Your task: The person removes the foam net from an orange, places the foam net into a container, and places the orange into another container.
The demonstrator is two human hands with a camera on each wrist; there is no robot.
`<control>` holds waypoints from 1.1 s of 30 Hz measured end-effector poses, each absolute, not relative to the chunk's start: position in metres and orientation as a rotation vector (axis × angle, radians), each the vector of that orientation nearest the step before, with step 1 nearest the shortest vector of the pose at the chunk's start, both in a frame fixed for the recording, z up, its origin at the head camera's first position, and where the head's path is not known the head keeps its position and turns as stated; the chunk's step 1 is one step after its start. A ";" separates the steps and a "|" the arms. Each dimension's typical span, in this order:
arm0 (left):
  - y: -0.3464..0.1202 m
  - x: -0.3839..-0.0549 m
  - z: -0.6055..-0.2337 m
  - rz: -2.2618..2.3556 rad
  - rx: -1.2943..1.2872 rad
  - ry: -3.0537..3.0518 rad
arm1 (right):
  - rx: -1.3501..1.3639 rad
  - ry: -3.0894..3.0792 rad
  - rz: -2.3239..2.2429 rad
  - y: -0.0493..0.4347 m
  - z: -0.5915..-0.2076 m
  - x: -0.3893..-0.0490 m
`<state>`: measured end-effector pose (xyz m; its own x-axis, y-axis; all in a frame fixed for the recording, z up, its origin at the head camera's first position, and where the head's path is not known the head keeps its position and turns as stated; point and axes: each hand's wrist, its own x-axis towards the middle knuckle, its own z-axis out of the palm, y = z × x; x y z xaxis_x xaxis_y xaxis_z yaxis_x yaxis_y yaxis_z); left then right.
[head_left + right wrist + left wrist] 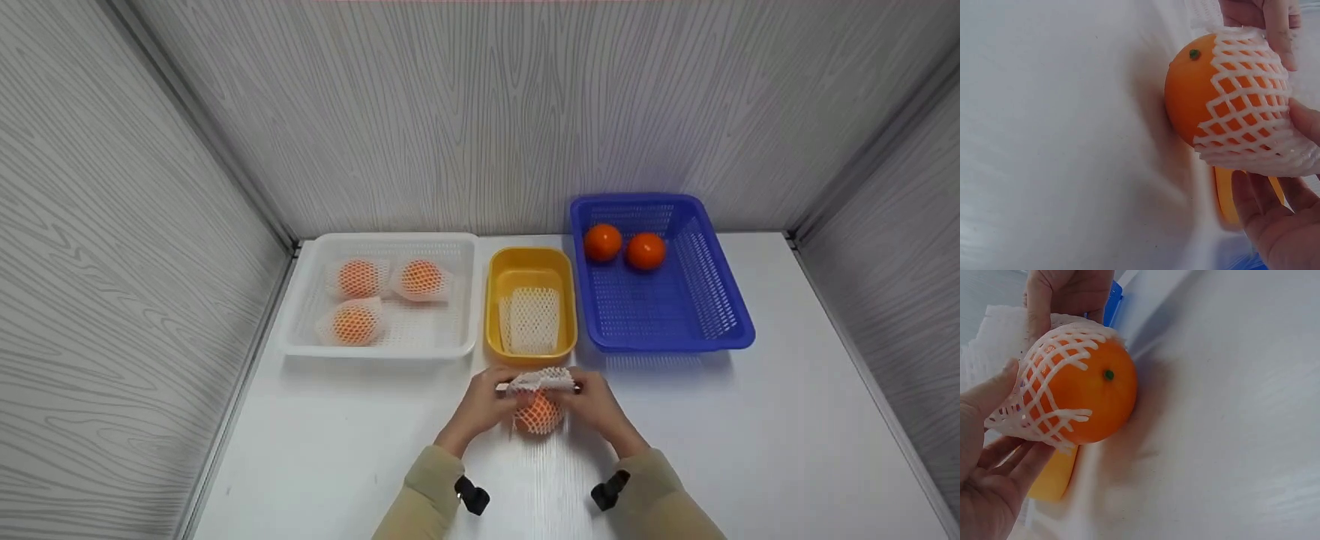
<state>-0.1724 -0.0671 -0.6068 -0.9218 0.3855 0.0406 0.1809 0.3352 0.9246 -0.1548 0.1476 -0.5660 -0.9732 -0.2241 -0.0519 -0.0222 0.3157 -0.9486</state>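
An orange [538, 415] is partly inside a white foam net sleeve [544, 379] in front of the yellow tub. The stem end of the orange [1103, 396] is bare in both wrist views, its green stem showing. My left hand [486, 405] pinches the net from the left, thumb on the near side and fingers beneath. From the right, my right hand [596, 405] grips the net's other side, as the right wrist view shows with the thumb and fingers [1266, 211] around the mesh. The loose end of the net gathers between both hands.
A white basket [390, 352] at the left holds three netted oranges [355, 325]. The yellow tub [529, 361] in the middle contains flat foam nets [535, 322]. In the blue basket [667, 347] at the right are two bare oranges [646, 251]. Walls enclose the back and sides.
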 end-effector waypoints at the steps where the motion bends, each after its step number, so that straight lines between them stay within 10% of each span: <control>1: -0.067 -0.172 -0.607 1.624 0.509 2.377 | -0.230 2.410 -1.736 0.147 -0.566 -0.155; 33: -0.069 -0.173 -0.607 1.527 0.505 2.506 | -0.214 2.438 -1.735 0.149 -0.608 -0.166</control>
